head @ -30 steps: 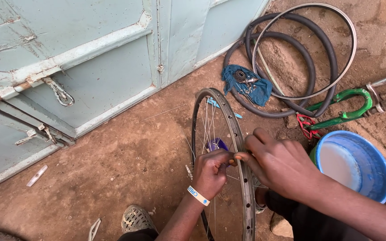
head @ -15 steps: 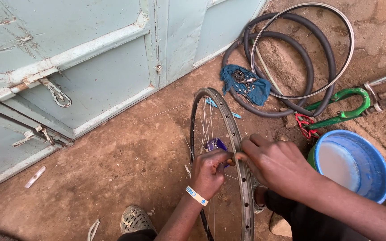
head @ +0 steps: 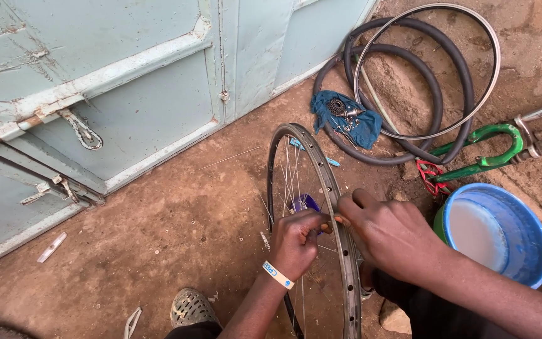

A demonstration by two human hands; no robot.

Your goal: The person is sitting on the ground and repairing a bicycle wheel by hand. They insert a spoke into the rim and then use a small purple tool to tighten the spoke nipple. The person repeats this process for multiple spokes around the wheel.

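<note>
Standing: door (head: 95,81), pale blue metal, fills the upper left above red dirt ground (head: 177,226).
Tyres (head: 409,81): two black loops and a bare silver hoop lie flat, upper right, beside a blue rag (head: 346,119).
Wheel (head: 340,251): spoked rim, upright on edge at centre, between the person's knees; long axis runs away from the camera toward the door, hub axle pointing left-right.
Handling: likely light and stiff at the rim, spokes thin and easily bent; best held by the rim, not the spokes.
Bucket (head: 525,251): blue, pale liquid inside, right of the wheel, near a green fork (head: 490,160).
Left hand (head: 296,242): wristband on, fingers curled among the spokes, pinching something small I cannot make out.
Right hand (head: 393,235): draped over the rim top, fingertips pressed at the same spot, meeting the left.
</note>
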